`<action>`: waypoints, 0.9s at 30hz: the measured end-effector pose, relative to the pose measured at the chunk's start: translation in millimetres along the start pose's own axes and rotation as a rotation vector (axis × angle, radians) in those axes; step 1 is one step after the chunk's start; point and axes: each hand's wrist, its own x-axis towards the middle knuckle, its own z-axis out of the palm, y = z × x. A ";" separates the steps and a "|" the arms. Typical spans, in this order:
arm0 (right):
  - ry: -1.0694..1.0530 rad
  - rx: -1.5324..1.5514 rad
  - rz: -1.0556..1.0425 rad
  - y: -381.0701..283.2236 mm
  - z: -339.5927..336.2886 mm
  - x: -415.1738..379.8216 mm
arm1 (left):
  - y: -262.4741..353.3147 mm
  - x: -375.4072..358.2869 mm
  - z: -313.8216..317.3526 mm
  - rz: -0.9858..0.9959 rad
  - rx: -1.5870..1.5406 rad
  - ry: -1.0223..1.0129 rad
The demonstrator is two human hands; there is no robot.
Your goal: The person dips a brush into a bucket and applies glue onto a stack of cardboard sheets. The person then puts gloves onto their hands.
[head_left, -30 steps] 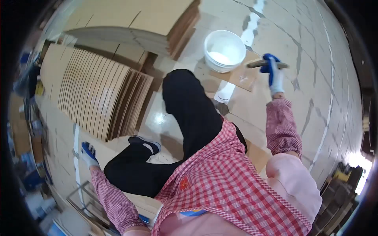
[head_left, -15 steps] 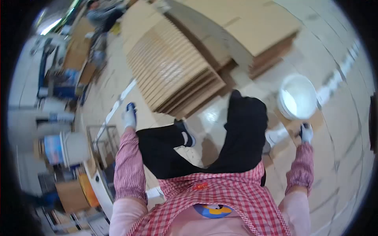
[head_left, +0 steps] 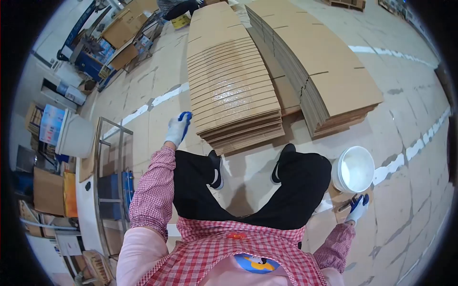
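Observation:
My left hand (head_left: 178, 129), in a white glove with blue fingers, is beside the left edge of a stack of overlapping cardboard sheets (head_left: 234, 81). Its fingers look loosely spread and nothing shows in them. On the right, my gloved right hand (head_left: 360, 208) is low over the floor, just below a white bucket (head_left: 359, 168). Its fingers are closed around what looks like a brush (head_left: 344, 206), a small dark tool partly hidden by the glove. The sheets lie fanned in steps, with a glossy wet-looking patch in the middle.
A second cardboard stack (head_left: 329, 81) lies to the right of the first. At left stands a metal-framed bench (head_left: 100, 157) with a white tub (head_left: 78, 136). Another person (head_left: 179, 7) sits at the far end. White tape lines (head_left: 169, 96) cross the tiled floor.
My view has turned and steadied, shifting the stacks and bucket in frame. My left hand is now closer to the stack's edge; my right hand remains near the bucket.

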 end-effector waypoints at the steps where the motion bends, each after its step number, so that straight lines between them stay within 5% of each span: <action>1: -0.042 0.022 0.014 -21.2 13.8 -14.9 | 1.6 -3.9 5.9 0.133 0.037 -0.042; 3: -0.260 0.051 -0.096 -81.9 65.0 -42.4 | 19.5 -15.6 13.1 0.280 0.055 -0.082; 5: -0.445 -0.038 -0.391 -117.8 119.0 -51.2 | 53.1 -43.8 14.7 0.162 0.017 -0.326; 8: -0.793 -0.075 -0.323 -226.0 208.1 -172.8 | 70.5 -55.0 34.2 0.283 -0.050 -0.455; 11: -1.285 -0.084 -0.270 -225.2 288.2 -198.2 | 81.8 -58.3 60.6 0.405 -0.039 -0.549; 14: -1.614 -0.163 -0.086 -207.2 345.8 -231.8 | 104.4 -65.3 84.7 0.125 -1.030 -0.806; 16: -1.764 -0.110 0.064 -200.7 363.1 -252.9 | 97.4 -60.1 86.2 0.214 -1.050 -0.881; 20: -1.906 0.007 -0.354 -177.4 391.2 -241.2 | 109.1 -63.4 82.7 0.181 -1.077 -0.956; 23: -1.906 0.448 0.811 -180.8 400.8 -233.8 | 124.4 -59.0 77.3 0.123 -1.107 -0.933; 27: -1.827 0.846 0.939 -196.9 403.3 -226.5 | 142.8 -53.5 82.8 0.252 -1.136 -0.957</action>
